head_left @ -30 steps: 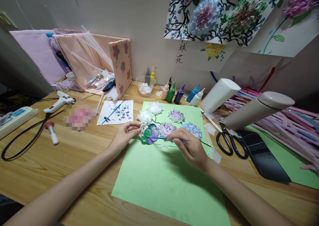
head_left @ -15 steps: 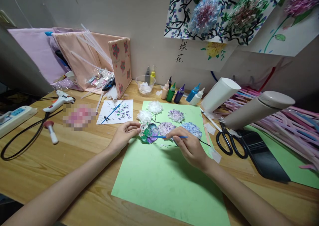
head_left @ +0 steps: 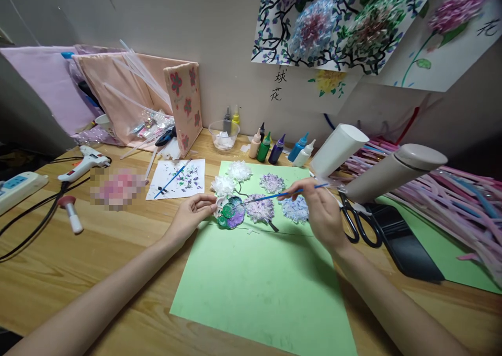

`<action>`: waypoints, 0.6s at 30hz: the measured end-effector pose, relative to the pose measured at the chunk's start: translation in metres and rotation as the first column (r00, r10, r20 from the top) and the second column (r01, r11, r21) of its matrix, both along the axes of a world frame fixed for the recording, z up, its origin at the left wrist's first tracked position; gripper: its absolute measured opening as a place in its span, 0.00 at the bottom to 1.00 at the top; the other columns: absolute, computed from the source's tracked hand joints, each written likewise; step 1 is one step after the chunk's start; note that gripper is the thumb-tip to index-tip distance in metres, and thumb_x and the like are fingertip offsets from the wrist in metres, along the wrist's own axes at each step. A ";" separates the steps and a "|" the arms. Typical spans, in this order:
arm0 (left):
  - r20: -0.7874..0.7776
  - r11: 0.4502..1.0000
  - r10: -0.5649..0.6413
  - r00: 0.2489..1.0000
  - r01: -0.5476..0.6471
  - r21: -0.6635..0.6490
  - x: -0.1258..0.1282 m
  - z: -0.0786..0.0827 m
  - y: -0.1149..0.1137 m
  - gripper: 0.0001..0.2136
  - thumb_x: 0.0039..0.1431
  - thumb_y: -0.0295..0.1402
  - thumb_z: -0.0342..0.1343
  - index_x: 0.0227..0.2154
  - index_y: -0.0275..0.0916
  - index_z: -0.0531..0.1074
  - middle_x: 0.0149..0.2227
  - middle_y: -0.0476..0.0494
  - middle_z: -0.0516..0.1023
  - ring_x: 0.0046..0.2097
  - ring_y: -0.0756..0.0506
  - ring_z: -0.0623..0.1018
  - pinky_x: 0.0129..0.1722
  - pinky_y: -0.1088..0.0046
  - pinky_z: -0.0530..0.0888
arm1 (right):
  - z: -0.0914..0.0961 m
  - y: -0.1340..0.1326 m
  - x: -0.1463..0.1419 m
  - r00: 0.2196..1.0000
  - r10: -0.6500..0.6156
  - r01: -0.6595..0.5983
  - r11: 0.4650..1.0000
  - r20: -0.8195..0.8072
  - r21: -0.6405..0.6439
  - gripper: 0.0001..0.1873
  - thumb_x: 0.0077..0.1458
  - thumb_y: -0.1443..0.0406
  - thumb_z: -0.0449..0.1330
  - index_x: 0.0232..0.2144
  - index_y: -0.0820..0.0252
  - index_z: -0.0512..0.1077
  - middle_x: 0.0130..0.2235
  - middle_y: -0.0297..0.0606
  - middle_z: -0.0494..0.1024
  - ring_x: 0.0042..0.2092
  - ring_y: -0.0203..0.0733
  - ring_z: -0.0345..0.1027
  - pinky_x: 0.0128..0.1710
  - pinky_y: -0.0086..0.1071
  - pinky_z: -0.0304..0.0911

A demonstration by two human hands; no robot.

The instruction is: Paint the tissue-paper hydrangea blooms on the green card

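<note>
Right fingers (head_left: pixel 303 190) were pinched tight on the paintbrush (head_left: pixel 274 195), its tip down just beside the palette (head_left: pixel 232 214), with the right hand (head_left: pixel 323 215) raised over the green sheet (head_left: pixel 259 283). The left hand (head_left: pixel 190 217) gripped the palette's near rim with its fingertips. The palette sat at the sheet's left edge among paper flowers (head_left: pixel 261 208), and scissors (head_left: pixel 361 225) lay just right of the right hand.

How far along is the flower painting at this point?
Looks done: far purple flower, near purple flower and blue flower carry colour. In hand: right hand holds the brush, tip near the palette gripped by left hand. Left: rear white flower and front white flower show no paint.
</note>
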State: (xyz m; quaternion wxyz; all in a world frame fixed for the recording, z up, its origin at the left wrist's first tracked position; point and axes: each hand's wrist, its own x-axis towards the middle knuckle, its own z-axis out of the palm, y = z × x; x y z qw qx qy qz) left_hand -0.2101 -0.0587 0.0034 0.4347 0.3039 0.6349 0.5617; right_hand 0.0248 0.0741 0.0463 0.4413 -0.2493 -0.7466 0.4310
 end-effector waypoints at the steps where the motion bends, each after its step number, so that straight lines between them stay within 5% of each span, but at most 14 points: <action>1: -0.002 1.000 -0.001 1.000 0.001 -0.003 0.000 0.000 0.000 0.20 0.41 0.41 0.67 0.36 0.34 0.73 0.36 0.40 0.80 0.42 0.41 0.78 0.46 0.64 0.72 | 0.003 0.008 0.003 0.997 -0.039 0.036 0.998 -0.062 -0.044 0.16 0.62 0.57 0.47 0.30 0.56 0.71 0.28 0.38 0.75 0.31 0.41 0.70 0.31 0.36 0.63; 5: -0.015 1.000 -0.003 1.000 0.003 -0.019 -0.001 0.002 0.000 0.21 0.41 0.41 0.67 0.36 0.35 0.73 0.37 0.40 0.80 0.43 0.41 0.78 0.46 0.65 0.73 | 0.010 0.043 0.019 0.960 -0.220 0.194 0.969 -0.175 -0.152 0.17 0.60 0.54 0.49 0.27 0.57 0.69 0.21 0.33 0.72 0.26 0.39 0.71 0.26 0.33 0.61; 10: -0.049 0.999 0.005 0.999 -0.008 -0.054 -0.001 0.003 0.001 0.21 0.41 0.42 0.67 0.36 0.36 0.72 0.38 0.41 0.79 0.44 0.40 0.77 0.46 0.67 0.73 | 0.008 0.067 0.032 0.930 -0.346 0.348 0.937 -0.124 -0.007 0.19 0.59 0.52 0.50 0.25 0.58 0.69 0.20 0.32 0.72 0.23 0.35 0.69 0.23 0.29 0.60; 18: -0.067 0.998 0.009 0.998 -0.014 -0.066 0.001 0.003 0.001 0.21 0.41 0.43 0.67 0.36 0.37 0.73 0.41 0.40 0.79 0.46 0.40 0.77 0.46 0.69 0.74 | -0.003 0.059 0.024 0.952 -0.297 0.281 0.944 0.077 0.172 0.20 0.61 0.55 0.48 0.27 0.59 0.72 0.28 0.37 0.76 0.29 0.36 0.68 0.30 0.30 0.62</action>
